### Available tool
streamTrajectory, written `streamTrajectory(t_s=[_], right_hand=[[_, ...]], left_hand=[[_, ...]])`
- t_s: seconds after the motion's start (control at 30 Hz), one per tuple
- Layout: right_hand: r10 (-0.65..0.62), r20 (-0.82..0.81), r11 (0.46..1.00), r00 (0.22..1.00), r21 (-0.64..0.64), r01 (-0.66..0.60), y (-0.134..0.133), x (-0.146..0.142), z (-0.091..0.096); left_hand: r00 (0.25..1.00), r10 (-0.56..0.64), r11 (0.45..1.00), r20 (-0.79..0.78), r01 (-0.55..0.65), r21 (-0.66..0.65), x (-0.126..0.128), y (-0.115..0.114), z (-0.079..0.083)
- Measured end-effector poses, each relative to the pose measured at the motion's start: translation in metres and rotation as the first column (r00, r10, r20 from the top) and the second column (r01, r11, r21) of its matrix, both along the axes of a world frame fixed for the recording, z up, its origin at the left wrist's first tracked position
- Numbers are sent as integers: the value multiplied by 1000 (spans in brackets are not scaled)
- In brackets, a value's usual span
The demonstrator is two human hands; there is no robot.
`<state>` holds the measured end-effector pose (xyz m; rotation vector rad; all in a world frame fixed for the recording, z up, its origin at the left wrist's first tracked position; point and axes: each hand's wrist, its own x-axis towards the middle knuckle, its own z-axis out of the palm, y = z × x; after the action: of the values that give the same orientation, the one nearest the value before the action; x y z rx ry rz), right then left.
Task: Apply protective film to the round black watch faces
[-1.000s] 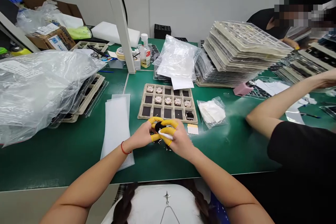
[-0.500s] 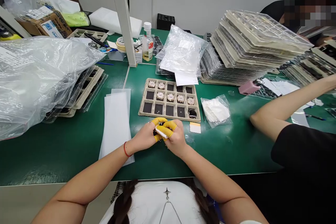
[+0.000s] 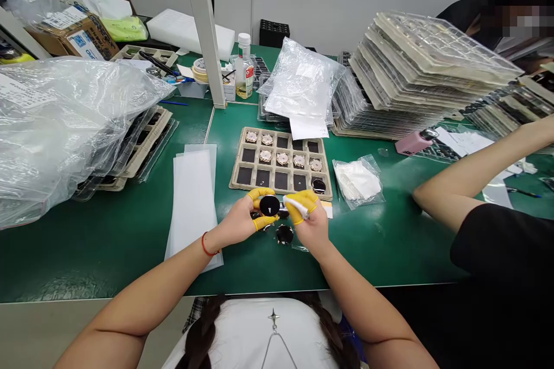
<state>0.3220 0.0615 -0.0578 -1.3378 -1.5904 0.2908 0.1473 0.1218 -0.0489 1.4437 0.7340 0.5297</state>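
My left hand (image 3: 239, 218), with yellow finger cots, pinches a round, glossy black watch case (image 3: 270, 206) by its edge. A folded white cloth (image 3: 298, 207) is gripped in my right hand (image 3: 315, 226), which also wears yellow finger cots and is just right of that case. Below, between my hands, another black watch case (image 3: 284, 234) lies on the green table; more are partly hidden behind my fingers. Directly beyond is a beige compartment tray (image 3: 283, 191). Several rose-gold watch parts (image 3: 282, 159) sit in its back and middle rows, and a black round piece (image 3: 318, 185) fills its front right compartment.
White translucent sheets (image 3: 194, 207) lie left of my hands. To the right is a clear bag with white contents (image 3: 358, 181). Tall stacked trays (image 3: 415, 81) lean at the back right. A bottle (image 3: 244, 72) stands behind a lamp post (image 3: 208, 40). A co-worker's arm (image 3: 471, 167) rests at right.
My hands have moved apart; the right one with the cloth shifted right. The black watch case in my left hand now shows its face, and the one on the table is uncovered.
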Motion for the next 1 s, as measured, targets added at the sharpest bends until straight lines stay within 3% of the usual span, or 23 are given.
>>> streamTrajectory(t_s=[0.1, 0.2, 0.3, 0.37, 0.47, 0.53, 0.6, 0.67, 0.73, 0.8, 0.9, 1.0], right_hand=[[102, 210, 994, 972, 27, -110, -6, -8, -3], [34, 257, 998, 966, 35, -44, -4, -1, -4], [-133, 195, 989, 972, -30, 142, -8, 25, 3], [-135, 236, 968, 962, -175, 179, -18, 46, 8], [61, 334, 869, 941, -481, 114, -34, 75, 8], [40, 361, 789, 932, -584, 192, -36, 92, 5], [-120, 433, 719, 893, -583, 379, -28, 109, 0], [-206, 570, 623, 795, -550, 556, -13, 123, -3], [-176, 688, 548, 704, -525, 651, 4, 132, -5], [-140, 742, 513, 656, -512, 689, 17, 137, -7], [-145, 791, 494, 594, -462, 736, 29, 142, -13], [-194, 799, 457, 568, -439, 774, 35, 150, -20]], left_hand=[[1000, -20, 997, -15, 21, 76, 2, -3, -3], [999, -43, 993, -32, 47, 110, 1, -3, 0], [992, 118, 992, 50, -120, 47, -4, 5, 8], [952, 293, 956, 88, -295, 10, -9, 16, 13], [901, 424, 904, 91, -427, 14, -17, 33, 17], [891, 443, 894, 103, -448, 29, -22, 42, 20], [880, 458, 884, 123, -465, 38, -28, 46, 25], [865, 486, 867, 129, -495, 52, -37, 48, 31], [850, 517, 848, 103, -525, 71, -51, 47, 36], [833, 551, 829, 52, -553, 85, -70, 43, 37], [810, 585, 810, -37, -581, 82, -104, 35, 24], [802, 578, 816, -149, -567, 114, -140, 20, -3]])
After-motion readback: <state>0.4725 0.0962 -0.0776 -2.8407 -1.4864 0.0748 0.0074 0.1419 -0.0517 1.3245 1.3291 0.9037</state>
